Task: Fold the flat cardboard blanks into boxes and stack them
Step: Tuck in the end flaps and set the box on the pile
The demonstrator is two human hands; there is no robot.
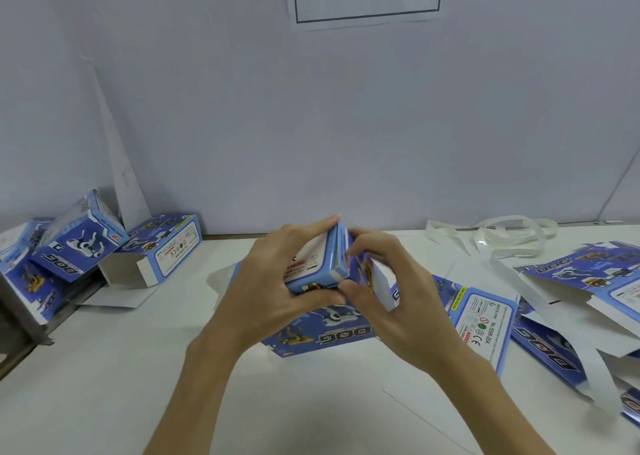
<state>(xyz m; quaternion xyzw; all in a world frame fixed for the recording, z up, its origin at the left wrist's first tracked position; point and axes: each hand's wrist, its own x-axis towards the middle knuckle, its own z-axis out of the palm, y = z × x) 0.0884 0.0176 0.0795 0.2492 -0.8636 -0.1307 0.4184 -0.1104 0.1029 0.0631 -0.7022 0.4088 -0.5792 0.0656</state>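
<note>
A blue printed cardboard box [320, 264] is held above the white table, half folded, its end flap standing out to the right. My left hand [277, 281] grips it from the left, fingers over the top and thumb underneath. My right hand [388, 281] holds the right side, fingers curled round the white flap. Under both hands lies a flat blue blank [481, 319] with "DOG" print. More flat blanks [568, 281] are piled at the right. Folded boxes [76, 243] are heaped at the far left.
A folded box [162, 250] with an open end lies on its side by the wall. White strapping bands [502, 233] coil at the back right. The table edge [20, 361] drops off at the left. A paper sign [367, 1] hangs on the wall.
</note>
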